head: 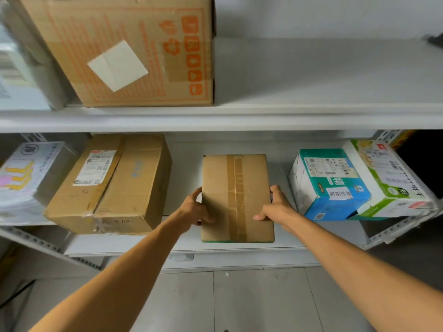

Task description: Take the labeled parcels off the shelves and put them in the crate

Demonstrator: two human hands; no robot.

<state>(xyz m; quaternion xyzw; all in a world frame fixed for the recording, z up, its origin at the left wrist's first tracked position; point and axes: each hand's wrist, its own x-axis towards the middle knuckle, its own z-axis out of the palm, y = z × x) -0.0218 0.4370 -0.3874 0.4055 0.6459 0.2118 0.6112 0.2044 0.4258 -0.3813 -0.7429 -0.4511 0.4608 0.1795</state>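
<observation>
Three brown cardboard boxes are counted: the large orange-printed box (pixel 134 51), the large labelled box (pixel 110 185) and the small taped box (pixel 237 197). Two colour-printed cartons are seen: the teal-blue carton (pixel 328 185) and the green-and-white carton (pixel 388 178). One white printed package (pixel 26 178) is counted, with two white shelves, the upper shelf (pixel 311 80) and the lower shelf (pixel 239 250), and two hands, the left hand (pixel 194 209) and the right hand (pixel 275 207).

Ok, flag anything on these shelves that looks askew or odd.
On the lower shelf, the teal box and green box at right sit skewed, corners past the front edge. The brown box at left overhangs too. The taped box gripped by the left hand and right hand shows no label on its visible face.
</observation>
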